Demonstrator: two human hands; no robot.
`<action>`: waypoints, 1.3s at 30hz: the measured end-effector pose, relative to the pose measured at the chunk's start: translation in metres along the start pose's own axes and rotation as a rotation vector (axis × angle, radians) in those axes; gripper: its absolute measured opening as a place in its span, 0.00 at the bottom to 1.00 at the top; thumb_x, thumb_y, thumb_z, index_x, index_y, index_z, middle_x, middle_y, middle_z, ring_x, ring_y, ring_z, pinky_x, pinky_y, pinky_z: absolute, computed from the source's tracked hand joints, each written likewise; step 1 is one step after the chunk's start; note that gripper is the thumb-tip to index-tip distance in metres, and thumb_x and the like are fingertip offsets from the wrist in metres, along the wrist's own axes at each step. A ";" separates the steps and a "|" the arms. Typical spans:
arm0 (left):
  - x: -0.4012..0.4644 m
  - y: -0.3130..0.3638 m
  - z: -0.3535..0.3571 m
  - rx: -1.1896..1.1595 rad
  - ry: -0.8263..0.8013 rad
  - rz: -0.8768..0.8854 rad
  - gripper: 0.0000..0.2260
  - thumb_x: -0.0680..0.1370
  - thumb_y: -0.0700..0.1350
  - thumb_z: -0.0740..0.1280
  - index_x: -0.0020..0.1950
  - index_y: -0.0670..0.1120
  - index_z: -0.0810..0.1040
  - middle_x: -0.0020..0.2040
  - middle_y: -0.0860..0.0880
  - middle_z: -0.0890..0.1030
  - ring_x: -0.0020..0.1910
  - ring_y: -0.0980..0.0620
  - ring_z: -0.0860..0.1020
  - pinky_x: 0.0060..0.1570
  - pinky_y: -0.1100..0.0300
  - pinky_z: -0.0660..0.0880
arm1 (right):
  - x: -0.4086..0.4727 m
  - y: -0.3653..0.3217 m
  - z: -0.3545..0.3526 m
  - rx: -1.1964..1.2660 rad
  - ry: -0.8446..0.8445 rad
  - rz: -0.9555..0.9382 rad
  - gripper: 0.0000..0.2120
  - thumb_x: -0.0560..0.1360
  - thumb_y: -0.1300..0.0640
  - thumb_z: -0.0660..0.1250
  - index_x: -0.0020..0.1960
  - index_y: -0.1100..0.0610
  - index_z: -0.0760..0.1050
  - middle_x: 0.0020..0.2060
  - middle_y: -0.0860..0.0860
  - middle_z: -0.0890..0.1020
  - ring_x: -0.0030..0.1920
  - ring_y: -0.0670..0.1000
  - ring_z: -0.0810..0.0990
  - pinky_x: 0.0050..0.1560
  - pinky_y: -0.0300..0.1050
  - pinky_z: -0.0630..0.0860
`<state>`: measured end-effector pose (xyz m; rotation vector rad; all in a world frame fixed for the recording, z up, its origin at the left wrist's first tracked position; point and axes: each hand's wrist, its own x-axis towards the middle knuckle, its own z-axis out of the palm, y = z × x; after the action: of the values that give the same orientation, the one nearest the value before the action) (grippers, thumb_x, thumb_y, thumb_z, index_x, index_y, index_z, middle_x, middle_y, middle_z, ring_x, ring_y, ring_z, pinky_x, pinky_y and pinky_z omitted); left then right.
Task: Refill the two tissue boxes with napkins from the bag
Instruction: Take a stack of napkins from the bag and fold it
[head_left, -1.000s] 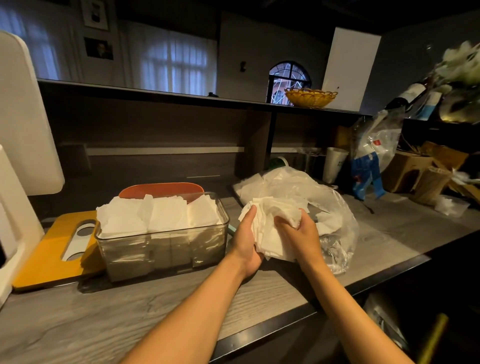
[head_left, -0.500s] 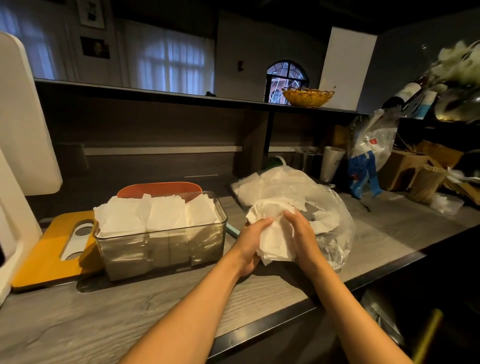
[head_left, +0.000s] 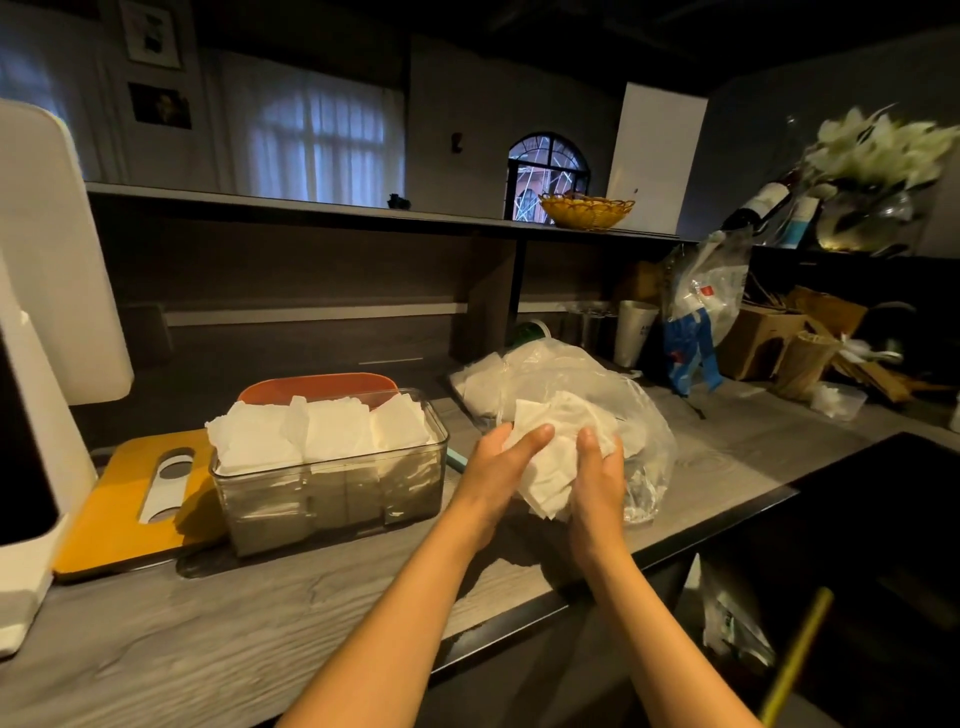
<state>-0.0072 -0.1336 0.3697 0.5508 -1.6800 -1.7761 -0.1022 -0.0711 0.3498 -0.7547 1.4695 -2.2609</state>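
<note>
A bunch of white napkins (head_left: 551, 457) sits between my two hands, just in front of the clear plastic bag (head_left: 576, 384) on the grey counter. My left hand (head_left: 498, 467) cups the bunch from the left with fingers reaching over it. My right hand (head_left: 597, 467) grips it from the right. To the left stands a clear tissue box (head_left: 332, 493), filled to its rim with white napkins (head_left: 317, 431). An orange box (head_left: 317, 384) shows behind it. A yellow lid (head_left: 130, 504) with an oval slot lies flat on the counter at far left.
A white appliance (head_left: 36, 364) stands at the left edge. At the back right are a paper cup (head_left: 634, 332), a blue and clear bag (head_left: 701, 312), cardboard boxes (head_left: 763, 338) and flowers (head_left: 878, 150). A yellow basket (head_left: 587, 210) rests on the shelf. The counter edge (head_left: 649, 551) runs below my wrists.
Both hands have drawn the napkin bunch slightly closer and squeezed it more tightly together; my left fingers now reach further over its top. The boxes and bag have not moved.
</note>
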 end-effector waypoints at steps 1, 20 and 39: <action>-0.007 -0.001 -0.001 0.007 0.004 0.000 0.17 0.78 0.51 0.70 0.65 0.49 0.76 0.57 0.49 0.84 0.55 0.49 0.83 0.57 0.46 0.80 | -0.008 -0.002 0.001 0.013 -0.013 0.010 0.15 0.83 0.50 0.57 0.69 0.49 0.66 0.57 0.52 0.81 0.54 0.49 0.82 0.50 0.45 0.80; -0.160 0.042 -0.171 0.380 0.428 0.052 0.24 0.71 0.44 0.77 0.65 0.53 0.76 0.60 0.53 0.81 0.58 0.53 0.79 0.57 0.51 0.80 | -0.112 -0.015 0.095 -0.107 -0.784 0.174 0.22 0.73 0.65 0.70 0.66 0.55 0.74 0.57 0.51 0.83 0.58 0.52 0.82 0.54 0.48 0.80; -0.166 0.006 -0.149 0.114 0.980 0.087 0.05 0.82 0.49 0.62 0.51 0.51 0.77 0.48 0.50 0.81 0.46 0.50 0.81 0.38 0.56 0.81 | -0.158 0.025 0.162 -0.388 -0.263 0.023 0.15 0.73 0.42 0.70 0.50 0.52 0.78 0.46 0.49 0.81 0.47 0.47 0.80 0.43 0.42 0.79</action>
<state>0.2145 -0.1281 0.3410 1.1424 -1.0682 -1.0384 0.1218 -0.1141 0.3401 -1.0924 1.7894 -1.7921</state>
